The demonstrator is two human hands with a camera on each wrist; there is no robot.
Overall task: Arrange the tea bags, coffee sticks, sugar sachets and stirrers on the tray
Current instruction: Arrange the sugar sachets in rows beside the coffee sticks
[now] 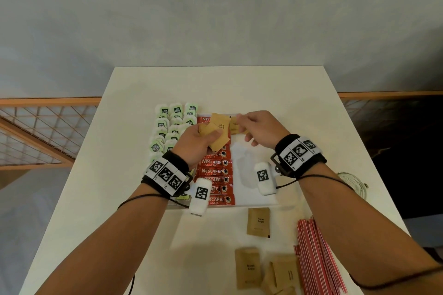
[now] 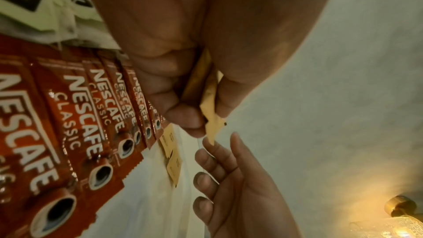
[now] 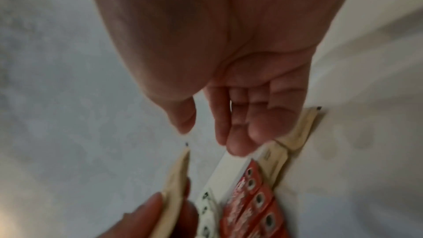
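My left hand (image 1: 203, 137) grips a small stack of brown sugar sachets (image 1: 217, 135) above the red coffee sticks (image 1: 215, 171); the left wrist view shows thumb and fingers pinching the sugar sachets (image 2: 211, 109). My right hand (image 1: 245, 127) hovers, holding nothing, over a few sugar sachets (image 1: 234, 127) lying at the far end of the white tray (image 1: 247, 167). Its fingers (image 3: 238, 144) are relaxed just above those laid sachets (image 3: 299, 129). Green and white tea bags (image 1: 167, 127) fill the tray's left side. Red stirrers (image 1: 316, 258) lie on the table near right.
Several loose brown sachets (image 1: 258, 221) lie on the white table (image 1: 143, 235) in front of the tray, beside the stirrers. A glass jar (image 1: 352, 182) stands at the table's right edge. An orange railing runs behind on both sides.
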